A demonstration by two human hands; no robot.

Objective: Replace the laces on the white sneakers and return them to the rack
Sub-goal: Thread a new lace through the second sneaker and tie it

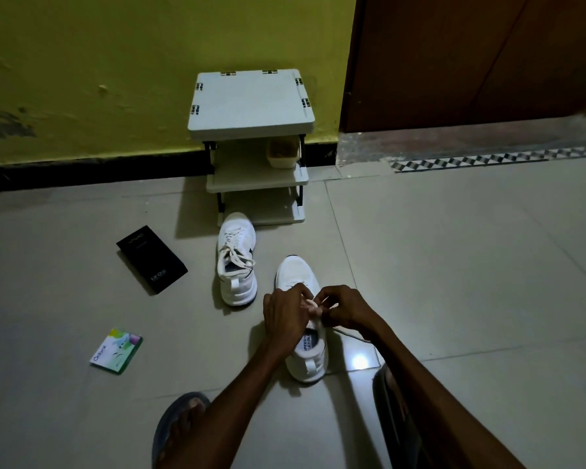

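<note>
Two white sneakers stand on the tiled floor. The near sneaker point(301, 279) points away from me, and both my hands work over its tongue. My left hand point(285, 316) pinches the cream lace point(351, 335) above the eyelets. My right hand point(344, 308) pinches the same lace just to the right, and a loose end trails off to the right across the floor. The far sneaker point(236, 258) sits to the left, laced, with a bow on top. The small white shoe rack point(251, 103) stands against the yellow wall behind them.
A cream tub point(282, 151) sits on the rack's middle shelf. A black phone box point(151, 258) and a green-white packet point(116, 350) lie on the floor at left. My sandalled foot point(180, 428) is at the bottom. A brown door point(471, 59) is at the right.
</note>
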